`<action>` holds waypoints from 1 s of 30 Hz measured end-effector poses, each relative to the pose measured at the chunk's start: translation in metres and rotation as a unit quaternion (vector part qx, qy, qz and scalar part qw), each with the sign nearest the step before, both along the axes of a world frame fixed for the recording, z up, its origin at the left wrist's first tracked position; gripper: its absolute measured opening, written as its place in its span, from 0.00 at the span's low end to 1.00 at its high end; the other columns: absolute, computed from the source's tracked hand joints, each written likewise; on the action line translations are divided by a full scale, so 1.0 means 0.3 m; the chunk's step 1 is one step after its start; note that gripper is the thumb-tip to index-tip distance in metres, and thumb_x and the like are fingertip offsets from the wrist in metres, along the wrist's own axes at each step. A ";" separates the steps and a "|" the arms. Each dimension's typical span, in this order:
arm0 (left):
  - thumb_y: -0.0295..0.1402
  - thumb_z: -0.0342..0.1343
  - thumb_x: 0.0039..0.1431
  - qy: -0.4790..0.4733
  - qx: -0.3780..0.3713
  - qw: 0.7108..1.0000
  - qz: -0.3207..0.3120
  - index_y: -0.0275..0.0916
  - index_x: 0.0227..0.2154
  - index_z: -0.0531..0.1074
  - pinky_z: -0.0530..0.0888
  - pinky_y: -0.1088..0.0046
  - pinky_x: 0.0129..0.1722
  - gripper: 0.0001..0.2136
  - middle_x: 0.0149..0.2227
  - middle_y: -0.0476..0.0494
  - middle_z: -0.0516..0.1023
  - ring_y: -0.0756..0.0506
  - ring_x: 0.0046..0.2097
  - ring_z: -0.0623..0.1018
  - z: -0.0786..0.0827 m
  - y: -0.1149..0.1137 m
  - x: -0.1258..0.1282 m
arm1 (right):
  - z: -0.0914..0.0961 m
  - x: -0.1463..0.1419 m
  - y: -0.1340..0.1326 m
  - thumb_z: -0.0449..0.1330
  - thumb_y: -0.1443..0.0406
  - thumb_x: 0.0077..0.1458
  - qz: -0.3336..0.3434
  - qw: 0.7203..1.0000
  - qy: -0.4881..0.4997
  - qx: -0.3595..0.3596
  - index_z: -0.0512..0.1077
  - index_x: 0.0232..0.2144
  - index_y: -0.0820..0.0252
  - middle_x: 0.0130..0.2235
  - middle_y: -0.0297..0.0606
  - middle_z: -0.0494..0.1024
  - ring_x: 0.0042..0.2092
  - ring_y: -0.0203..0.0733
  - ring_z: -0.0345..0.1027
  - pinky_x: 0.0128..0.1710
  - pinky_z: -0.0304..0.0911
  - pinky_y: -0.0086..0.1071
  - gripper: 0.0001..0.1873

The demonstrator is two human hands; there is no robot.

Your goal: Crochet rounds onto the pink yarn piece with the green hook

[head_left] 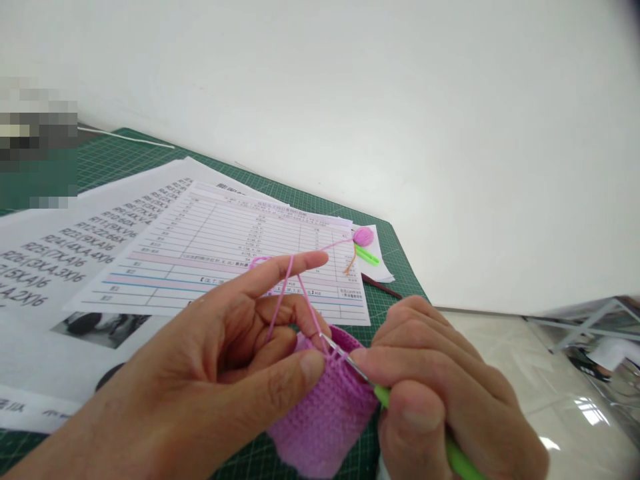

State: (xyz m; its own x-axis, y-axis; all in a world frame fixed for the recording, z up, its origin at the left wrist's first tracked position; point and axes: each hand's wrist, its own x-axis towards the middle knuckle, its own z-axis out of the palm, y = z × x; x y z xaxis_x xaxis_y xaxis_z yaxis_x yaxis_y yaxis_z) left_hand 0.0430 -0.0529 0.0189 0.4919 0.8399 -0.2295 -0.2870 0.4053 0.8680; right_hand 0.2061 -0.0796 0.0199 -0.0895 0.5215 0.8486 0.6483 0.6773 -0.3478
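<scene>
My left hand point(235, 353) pinches the rim of a pink crocheted piece point(325, 413) between thumb and fingers. Its index finger is stretched out, with pink yarn point(285, 293) looped over it and running down to the stitches. My right hand point(445, 393) is closed around a crochet hook with a green handle point(463, 460) and a silver shaft. The hook's metal tip lies at the piece's top edge, where the yarn meets it. The piece hangs below both hands, cupped and open at the top. Part of its rim is hidden behind my left fingers.
Printed sheets point(240, 233) overlap on a green cutting mat point(400, 260). Near the mat's right edge are a small pink yarn ball point(363, 236) and a bright green clip-like item point(367, 255). A white wall point(400, 113) rises behind; tiled floor point(505, 353) shows at right.
</scene>
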 end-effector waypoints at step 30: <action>0.36 0.65 0.49 -0.043 -0.011 0.998 0.041 0.49 0.62 0.65 0.77 0.66 0.31 0.35 0.31 0.44 0.81 0.40 0.33 0.79 0.012 0.022 0.031 | -0.029 -0.069 0.020 0.53 0.68 0.63 -0.136 0.989 -0.066 0.007 0.61 0.22 0.60 0.22 0.30 0.61 0.25 0.31 0.55 0.23 0.53 0.31 0.16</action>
